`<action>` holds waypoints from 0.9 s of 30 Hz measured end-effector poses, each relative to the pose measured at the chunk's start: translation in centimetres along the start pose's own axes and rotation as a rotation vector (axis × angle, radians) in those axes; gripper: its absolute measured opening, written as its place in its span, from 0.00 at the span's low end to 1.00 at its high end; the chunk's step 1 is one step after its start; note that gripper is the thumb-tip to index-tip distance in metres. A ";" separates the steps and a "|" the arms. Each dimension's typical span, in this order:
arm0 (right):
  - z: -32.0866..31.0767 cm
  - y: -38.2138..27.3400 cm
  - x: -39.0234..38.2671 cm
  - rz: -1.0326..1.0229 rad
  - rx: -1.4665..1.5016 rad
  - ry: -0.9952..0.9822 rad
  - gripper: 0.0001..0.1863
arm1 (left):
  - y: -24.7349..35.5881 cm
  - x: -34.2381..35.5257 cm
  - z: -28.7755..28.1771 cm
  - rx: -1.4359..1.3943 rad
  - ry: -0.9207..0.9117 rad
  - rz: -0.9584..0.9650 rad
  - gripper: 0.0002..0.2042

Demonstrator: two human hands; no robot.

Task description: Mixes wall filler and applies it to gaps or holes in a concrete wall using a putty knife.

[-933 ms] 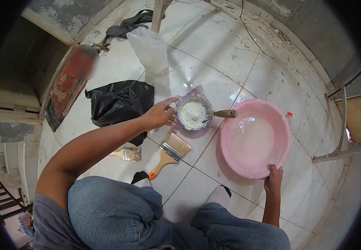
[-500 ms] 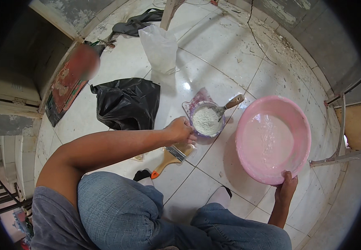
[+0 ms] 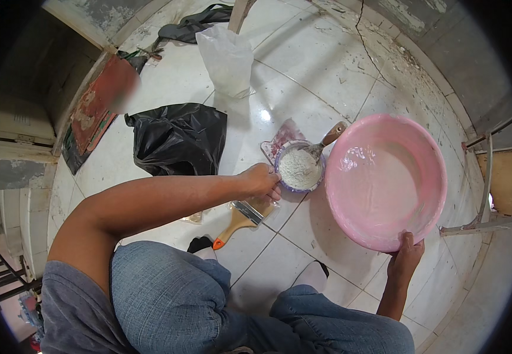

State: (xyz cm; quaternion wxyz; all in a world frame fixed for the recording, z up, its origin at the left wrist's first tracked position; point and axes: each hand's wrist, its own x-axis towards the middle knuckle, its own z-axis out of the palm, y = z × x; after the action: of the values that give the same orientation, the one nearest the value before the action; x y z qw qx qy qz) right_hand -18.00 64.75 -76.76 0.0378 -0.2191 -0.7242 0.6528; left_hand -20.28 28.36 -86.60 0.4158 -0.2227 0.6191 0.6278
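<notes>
The right hand [image 3: 406, 259] clamps the near rim of the pink basin [image 3: 431, 168], which seems lifted on that grip alone, so a slip could slop milky liquid [image 3: 383, 186] onto the tiles [image 3: 297, 251] beside the powder tub [image 3: 301, 189], whose left rim the left hand [image 3: 261, 180] pinches.

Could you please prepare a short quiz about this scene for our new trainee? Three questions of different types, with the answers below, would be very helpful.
1. Fill in: The left hand is at the ___ side of the small purple-rimmed tub.
2. Choose: The scraper stands in the: A) pink basin; B) small purple-rimmed tub; C) black plastic bag.
3. True or false: The right hand holds the far edge of the pink basin.

Key: 1 left; 2 B; 3 false, the right hand holds the near edge of the pink basin.
</notes>
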 end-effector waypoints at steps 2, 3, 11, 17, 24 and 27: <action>0.0 0.0 0.1 0.017 -0.023 -0.019 0.15 | -0.2 0.1 -0.1 0.001 -0.005 -0.011 0.13; 0.0 -0.1 0.0 0.032 -0.045 -0.036 0.15 | -0.3 0.3 -0.2 -0.006 -0.011 -0.008 0.13; 2.5 -0.9 -0.8 -0.065 -0.118 -0.019 0.14 | -0.9 1.0 -0.5 0.006 -0.023 0.007 0.13; 3.2 -1.7 -1.1 -0.042 -0.197 -0.074 0.17 | -0.8 1.1 -0.4 0.016 -0.031 0.017 0.12; 3.7 -1.0 -0.4 -0.031 -0.098 -0.079 0.15 | -0.8 1.1 -0.1 0.015 -0.030 0.013 0.12; 3.7 -1.6 -0.5 0.121 -0.053 -0.119 0.15 | -0.9 1.0 -0.2 -0.002 -0.039 0.002 0.11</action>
State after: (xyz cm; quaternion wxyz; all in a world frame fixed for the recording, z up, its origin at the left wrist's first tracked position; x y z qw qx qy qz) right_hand -19.27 61.02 -75.68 -0.0505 -0.2243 -0.7276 0.6464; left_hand -20.17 28.29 -88.00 0.4270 -0.2104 0.6104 0.6331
